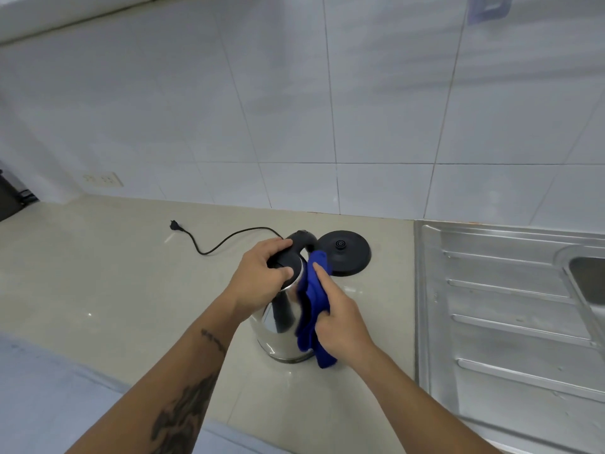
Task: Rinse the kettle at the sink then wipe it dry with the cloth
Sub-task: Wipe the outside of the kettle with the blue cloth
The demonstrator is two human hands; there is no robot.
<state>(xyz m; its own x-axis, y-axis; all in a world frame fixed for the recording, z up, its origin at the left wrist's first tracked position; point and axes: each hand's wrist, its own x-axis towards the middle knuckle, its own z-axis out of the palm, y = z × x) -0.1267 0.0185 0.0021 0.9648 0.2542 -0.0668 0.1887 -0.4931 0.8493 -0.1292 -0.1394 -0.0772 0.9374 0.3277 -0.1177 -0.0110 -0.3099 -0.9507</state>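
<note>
Steel kettle [278,326] upright on a pale worktop [98,273], well in from the front edge, with bare surface open to the left and toward the tiled wall [294,109]; black power base [343,253] just behind and to the right, its cord [222,240] trailing left to a loose plug [174,224]; raised rim of the steel draining board [491,306] bounding the right side, corner of the sink [589,280] at the far right. Left hand [262,276] clamped over the lid, fingers [278,245] curled round the top by the black handle, thumb across the lid's near edge. Right hand [337,316] closed on the blue cloth [314,309], pressed against the kettle's right flank, index finger along the fold, cloth hanging down to the worktop beside the base of the kettle
</note>
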